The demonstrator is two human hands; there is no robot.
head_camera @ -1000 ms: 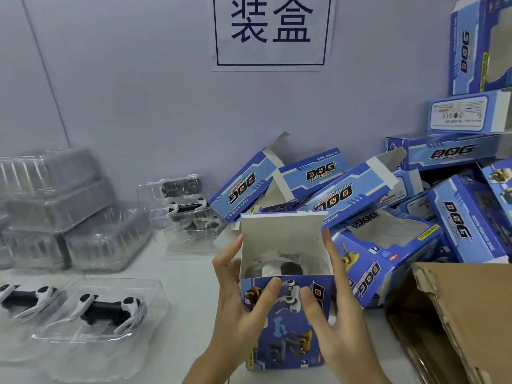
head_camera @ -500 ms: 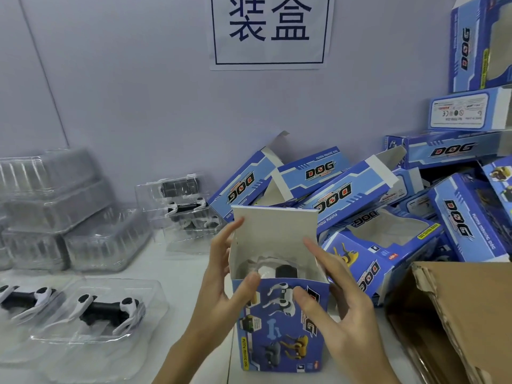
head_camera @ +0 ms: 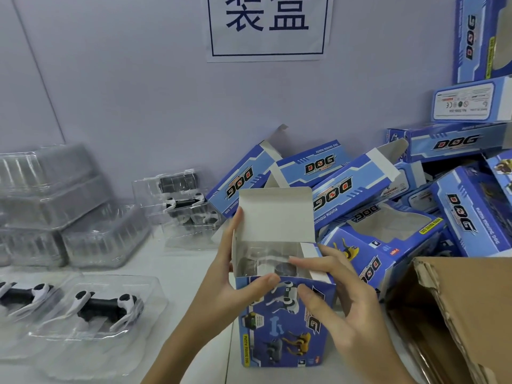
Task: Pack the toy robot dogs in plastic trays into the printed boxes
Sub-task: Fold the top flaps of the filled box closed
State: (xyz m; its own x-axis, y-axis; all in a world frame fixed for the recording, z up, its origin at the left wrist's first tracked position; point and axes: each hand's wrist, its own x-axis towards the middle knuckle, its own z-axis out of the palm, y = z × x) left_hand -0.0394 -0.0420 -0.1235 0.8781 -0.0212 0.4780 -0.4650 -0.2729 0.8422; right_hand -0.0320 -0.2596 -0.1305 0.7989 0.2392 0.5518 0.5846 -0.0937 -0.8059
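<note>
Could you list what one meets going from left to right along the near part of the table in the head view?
Toy dog in a clear tray → left hand → upright printed box with its top flap open → right hand → brown cardboard carton.

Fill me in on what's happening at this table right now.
A person is packing toy robot dogs into printed boxes. Both hands work on one upright blue box with its top flap standing open: the left hand grips its left side, and the right hand reaches fingers over the open top. A clear tray shows inside. More trayed dogs wait on the left, and a pile of blue boxes lies behind on the right, beside a brown carton.
</note>
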